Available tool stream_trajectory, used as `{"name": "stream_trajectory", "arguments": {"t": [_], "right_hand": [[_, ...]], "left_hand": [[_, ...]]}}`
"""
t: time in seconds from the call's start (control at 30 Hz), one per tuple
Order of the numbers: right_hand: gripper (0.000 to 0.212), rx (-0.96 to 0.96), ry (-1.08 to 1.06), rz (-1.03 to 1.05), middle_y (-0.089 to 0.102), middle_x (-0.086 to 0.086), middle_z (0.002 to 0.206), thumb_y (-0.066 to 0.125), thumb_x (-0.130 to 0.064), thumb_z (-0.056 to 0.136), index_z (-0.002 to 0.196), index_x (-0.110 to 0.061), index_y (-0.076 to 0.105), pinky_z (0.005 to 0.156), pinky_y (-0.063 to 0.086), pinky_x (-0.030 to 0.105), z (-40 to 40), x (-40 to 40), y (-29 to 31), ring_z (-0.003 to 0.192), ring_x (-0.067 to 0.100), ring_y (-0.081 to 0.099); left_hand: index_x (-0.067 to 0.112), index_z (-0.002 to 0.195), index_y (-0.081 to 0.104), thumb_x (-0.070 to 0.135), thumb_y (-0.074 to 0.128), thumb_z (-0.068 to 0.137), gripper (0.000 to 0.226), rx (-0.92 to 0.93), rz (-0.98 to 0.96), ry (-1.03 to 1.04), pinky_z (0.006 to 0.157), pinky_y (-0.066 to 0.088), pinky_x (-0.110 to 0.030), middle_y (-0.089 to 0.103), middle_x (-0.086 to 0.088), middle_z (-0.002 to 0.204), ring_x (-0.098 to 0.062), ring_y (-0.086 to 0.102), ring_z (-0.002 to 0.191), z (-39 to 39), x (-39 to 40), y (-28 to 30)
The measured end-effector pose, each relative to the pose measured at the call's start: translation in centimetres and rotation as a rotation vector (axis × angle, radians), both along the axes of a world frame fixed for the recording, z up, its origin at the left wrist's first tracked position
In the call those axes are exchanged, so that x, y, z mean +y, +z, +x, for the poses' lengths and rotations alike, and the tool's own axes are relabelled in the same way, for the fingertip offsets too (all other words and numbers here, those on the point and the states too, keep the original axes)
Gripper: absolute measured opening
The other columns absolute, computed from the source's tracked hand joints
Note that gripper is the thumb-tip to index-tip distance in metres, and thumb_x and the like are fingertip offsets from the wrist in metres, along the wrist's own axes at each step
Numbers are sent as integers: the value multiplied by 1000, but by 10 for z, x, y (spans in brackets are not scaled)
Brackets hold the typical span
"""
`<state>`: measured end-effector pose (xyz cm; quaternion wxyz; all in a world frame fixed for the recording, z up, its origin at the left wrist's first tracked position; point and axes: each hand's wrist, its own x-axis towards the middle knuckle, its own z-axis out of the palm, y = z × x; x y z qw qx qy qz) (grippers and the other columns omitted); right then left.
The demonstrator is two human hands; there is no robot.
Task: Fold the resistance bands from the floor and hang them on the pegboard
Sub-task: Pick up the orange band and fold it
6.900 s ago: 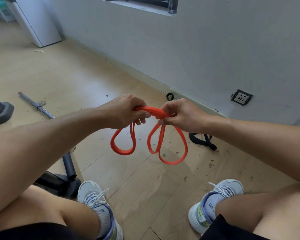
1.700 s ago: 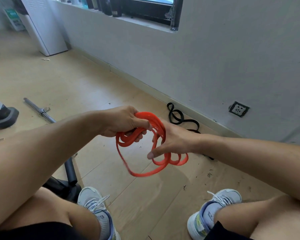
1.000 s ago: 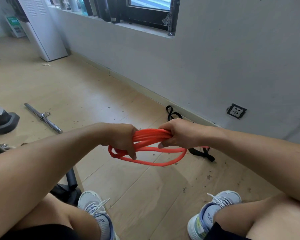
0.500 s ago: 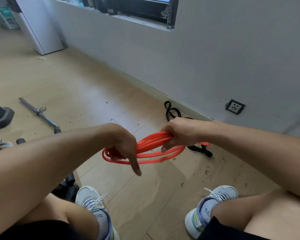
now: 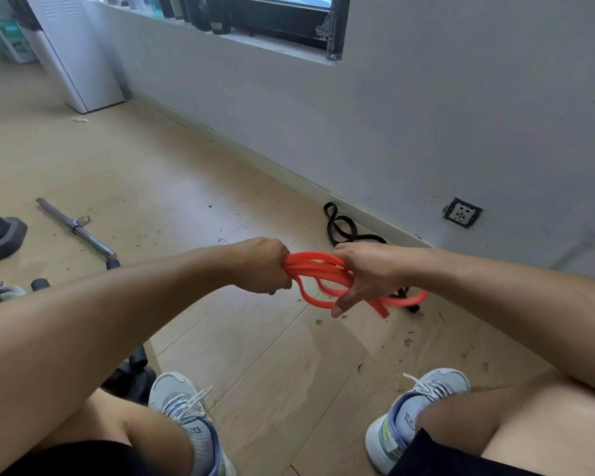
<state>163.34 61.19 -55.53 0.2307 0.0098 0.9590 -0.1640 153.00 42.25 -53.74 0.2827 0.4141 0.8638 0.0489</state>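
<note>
An orange resistance band [image 5: 315,267], gathered into several loops, stretches between my two hands above the wooden floor. My left hand [image 5: 263,266] is closed in a fist around the left end of the bundle. My right hand [image 5: 364,274] holds the right part, fingers wrapped over the strands with one finger pointing down; a loose loop sticks out to its right. A black resistance band [image 5: 340,228] lies on the floor by the wall, partly hidden behind my right hand. No pegboard is in view.
A metal bar [image 5: 74,226] lies on the floor at left, with a black weight [image 5: 0,235] at the left edge. The grey wall carries a socket [image 5: 462,213] and a window ledge above. A white cabinet [image 5: 79,53] stands far left. My knees and shoes fill the bottom.
My left hand has closed from a pointing finger into a full fist on the band. My right hand has shifted along the loops, and a loop now hangs out to the right.
</note>
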Motion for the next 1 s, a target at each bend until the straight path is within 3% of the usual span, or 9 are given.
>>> {"name": "stream_trajectory", "arguments": {"t": [0.07, 0.17, 0.3, 0.43, 0.6, 0.77, 0.9, 1.0], "right_hand": [[79, 37, -39, -98, 59, -8, 136, 87, -55, 75, 142, -34, 51, 99, 46, 35, 3, -7, 7, 123, 17, 55], [71, 100, -65, -257, 57, -11, 147, 84, -45, 83, 146, -31, 53, 103, 37, 30, 7, -15, 20, 132, 10, 48], [50, 114, -141, -360, 67, -12, 125, 87, -39, 82, 125, -30, 64, 102, 45, 29, 14, -12, 26, 119, 6, 58], [45, 89, -232, -485, 70, -9, 99, 90, -36, 79, 110, -34, 57, 79, 53, 25, 10, -4, 9, 90, 8, 68], [38, 85, -346, -533, 78, -1, 94, 83, -31, 80, 107, -37, 57, 82, 63, 46, -25, 33, -51, 86, 20, 76], [39, -7, -372, -552, 77, 0, 97, 82, -20, 84, 113, -35, 61, 82, 64, 42, -58, 80, -93, 81, 18, 77], [34, 68, -532, -599, 78, -3, 94, 86, -22, 81, 109, -37, 72, 87, 62, 47, -80, 120, -79, 82, 14, 76], [36, 94, -607, -605, 79, -5, 94, 86, -16, 81, 111, -34, 75, 85, 63, 40, -81, 138, -27, 83, 9, 76]], "left_hand": [[11, 98, 70, 27, 64, 93, 18, 35, 58, -17, 65, 50, -29, 75, -6, 86, -18, 66, 75, 3, 2, 8], [15, 95, 72, 29, 70, 91, 15, 31, 87, -43, 66, 55, -27, 75, 1, 80, -16, 72, 76, 9, 4, 17], [18, 85, 72, 22, 73, 90, 7, -144, 183, 15, 57, 55, -21, 75, 3, 74, -9, 70, 59, 11, 5, 26], [15, 74, 69, 19, 75, 88, 15, -246, 321, 94, 51, 49, -22, 67, 4, 60, -11, 60, 49, 2, 12, 16], [16, 83, 69, 21, 79, 85, 12, -322, 263, 164, 46, 43, -18, 63, 1, 65, -10, 55, 51, -40, 39, -41], [23, 89, 61, 50, 81, 78, 35, -336, 139, 87, 44, 35, -11, 56, 6, 66, -3, 48, 51, -85, 78, -91], [24, 95, 60, 60, 55, 92, 37, -395, 222, 142, 49, 36, -14, 53, 1, 72, -9, 46, 58, -111, 120, -84], [28, 104, 63, 56, 56, 95, 31, -337, 249, 59, 53, 36, -18, 56, 2, 70, -6, 46, 56, -119, 142, -35]]}}
